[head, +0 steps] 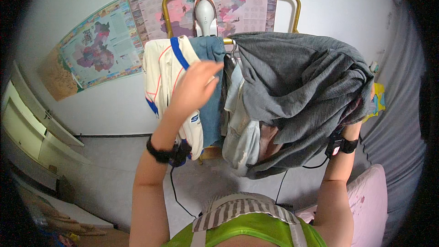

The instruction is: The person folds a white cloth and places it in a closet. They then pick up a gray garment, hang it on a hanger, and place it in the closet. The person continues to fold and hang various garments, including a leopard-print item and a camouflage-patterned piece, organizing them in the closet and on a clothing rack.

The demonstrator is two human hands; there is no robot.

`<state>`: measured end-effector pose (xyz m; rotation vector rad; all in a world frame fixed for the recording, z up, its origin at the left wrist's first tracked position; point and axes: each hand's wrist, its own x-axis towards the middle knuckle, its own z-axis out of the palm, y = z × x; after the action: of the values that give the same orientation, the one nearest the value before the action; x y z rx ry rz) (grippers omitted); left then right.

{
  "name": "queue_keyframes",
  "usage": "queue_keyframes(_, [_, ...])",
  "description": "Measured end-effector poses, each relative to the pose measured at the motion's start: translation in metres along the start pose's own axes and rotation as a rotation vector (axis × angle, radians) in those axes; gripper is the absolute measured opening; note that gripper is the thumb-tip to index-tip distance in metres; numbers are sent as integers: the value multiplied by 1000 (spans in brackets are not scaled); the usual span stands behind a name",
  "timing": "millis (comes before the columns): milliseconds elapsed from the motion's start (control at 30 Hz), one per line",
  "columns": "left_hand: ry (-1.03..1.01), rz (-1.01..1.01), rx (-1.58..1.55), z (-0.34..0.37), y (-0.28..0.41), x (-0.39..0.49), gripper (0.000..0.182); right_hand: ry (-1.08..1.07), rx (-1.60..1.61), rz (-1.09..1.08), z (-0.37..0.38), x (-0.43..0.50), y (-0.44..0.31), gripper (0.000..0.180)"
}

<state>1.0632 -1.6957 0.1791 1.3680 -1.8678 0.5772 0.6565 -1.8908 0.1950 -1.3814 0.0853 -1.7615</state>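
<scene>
Clothes hang on a gold metal garment rack (297, 10). My left hand (197, 87) is raised in front of a cream garment with blue and red trim (157, 65) and a blue denim garment (209, 109); it is slightly blurred, its fingers bent, nothing seen in it. A large dark grey cloth garment (291, 79) drapes over the right half of the rack. My right forearm reaches up under its right edge; that hand is almost wholly hidden by the cloth, with a bit of skin (372, 91) showing. Light denim (240, 140) and a metal hanger hook (234, 49) show beside the grey garment.
A white handheld garment steamer (205, 13) sits in a holder at the rack's top. Maps (99, 48) cover the wall behind. A grey curtain (401, 116) and a pink cushion-like thing (370, 202) are at the right. Black cables (175, 192) run from my wrist straps.
</scene>
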Motion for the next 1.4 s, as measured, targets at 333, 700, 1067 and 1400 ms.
queue_keyframes(333, [-247,-202,54,122,-114,152,29,45,-685,-234,13,-13,34,14])
queue_keyframes(700, [-226,-366,189,145,-153,211,20,7,-41,707,43,-54,90,70])
queue_keyframes(1067, [-407,344,-763,82,-10,117,46,267,241,473,16,-126,90,63])
queue_keyframes(1400, [-692,601,-1347,143,59,-6,33,849,-46,-84,-18,-276,12,45])
